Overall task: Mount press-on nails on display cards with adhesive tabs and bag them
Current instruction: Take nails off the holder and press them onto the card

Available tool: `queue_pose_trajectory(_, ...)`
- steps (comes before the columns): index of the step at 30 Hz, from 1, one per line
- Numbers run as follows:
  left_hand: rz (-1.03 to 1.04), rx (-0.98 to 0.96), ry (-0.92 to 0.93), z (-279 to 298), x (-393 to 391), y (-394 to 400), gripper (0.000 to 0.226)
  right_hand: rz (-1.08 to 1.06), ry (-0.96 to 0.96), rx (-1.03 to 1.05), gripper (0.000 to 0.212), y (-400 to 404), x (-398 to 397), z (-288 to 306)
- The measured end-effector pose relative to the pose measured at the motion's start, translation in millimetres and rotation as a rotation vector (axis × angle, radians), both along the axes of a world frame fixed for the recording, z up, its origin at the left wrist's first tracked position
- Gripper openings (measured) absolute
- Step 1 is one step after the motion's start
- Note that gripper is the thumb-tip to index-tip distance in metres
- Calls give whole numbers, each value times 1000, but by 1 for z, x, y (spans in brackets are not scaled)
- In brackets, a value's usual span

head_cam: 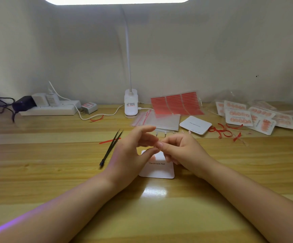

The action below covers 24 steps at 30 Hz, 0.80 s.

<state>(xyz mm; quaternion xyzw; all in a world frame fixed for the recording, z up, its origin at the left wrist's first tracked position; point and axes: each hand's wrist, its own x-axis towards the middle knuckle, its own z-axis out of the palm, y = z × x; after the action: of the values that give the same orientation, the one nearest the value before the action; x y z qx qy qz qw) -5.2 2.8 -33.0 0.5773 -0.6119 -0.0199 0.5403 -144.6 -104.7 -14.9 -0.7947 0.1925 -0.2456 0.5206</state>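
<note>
A white display card [158,170] printed "Handmade Nail" lies on the wooden table in front of me. Both hands hover just above its far edge. My left hand [133,151] and my right hand [179,149] meet fingertip to fingertip and pinch something tiny between them; what it is cannot be made out. Black tweezers [110,148] lie on the table just left of my left hand. Red adhesive tab sheets [176,103] lean at the back. A stack of clear zip bags [159,120] lies beyond my hands.
A stack of blank cards [195,125] sits right of the bags. Bagged finished nail cards [258,116] pile up at the far right, with red backing strips [226,131] scattered before them. A clip lamp [130,104] and a power strip [49,108] stand along the back wall.
</note>
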Motion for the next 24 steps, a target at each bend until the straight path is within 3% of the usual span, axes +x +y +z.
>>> queue_pose_trajectory(4, 57, 23, 146, -3, 5, -3, 56, -104, 197, -497, 38, -3, -5, 6)
queue_pose_trajectory(6, 103, 25, 146, -4, 8, -4, 56, -115, 442, -732, 45, -2, -8, 14)
queue_pose_trajectory(8, 141, 40, 140, -5, 9, -4, 53, -77, 696, -856, 69, -2, -11, 22)
queue_pose_trajectory(11, 193, 75, 122, -4, 9, -5, 51, 9, 836, -831, 75, -1, -15, 25)
queue_pose_trajectory(14, 229, 136, 108, -5, 9, -5, 48, 32, 810, -760, 69, -1, -13, 26)
queue_pose_trajectory(18, 268, 249, 56, -7, 10, -5, 48, 1, 765, -613, 77, -5, -11, 26)
queue_pose_trajectory(24, 240, 234, 93, -6, 10, -5, 45, -13, 719, -554, 81, -10, -13, 20)
